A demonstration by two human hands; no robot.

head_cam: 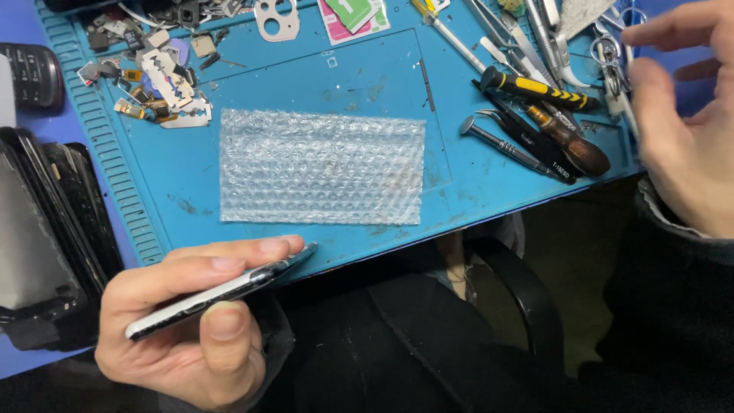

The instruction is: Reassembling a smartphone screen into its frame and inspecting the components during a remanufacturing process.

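1. The blue work mat (191,176) fills most of the upper frame, slanting down toward the right; its ribbed border runs along the left edge.
2. A rectangular sheet of bubble wrap (322,167) lies flat at the centre of the mat, with nothing resting on it.
3. At the far left of the frame, off the mat, a stack of dark phone screens (46,229) leans edge to edge, with a black keypad phone (30,73) above it.
4. Your left hand (187,321) sits in the lower left, below the mat's near edge. Its fingers are closed around a slim phone (222,291) — thumb pressed against the near edge, fingers laid along the far edge. The phone is seen edge-on, tilted up toward the right, its upper tip just over the mat's rim.
5. Your right hand (684,115) hovers in the upper right over the tool pile, fingers spread and loosely curled, holding nothing that shows. It is blurred.
6. Just left of that hand lie a yellow-and-black screwdriver (539,88), a brown-handled screwdriver (569,138) and black tweezers (527,138) — all crowded together, angled down to the right.
7. In the upper left of the mat sits a heap of small metal shields and parts (160,88).
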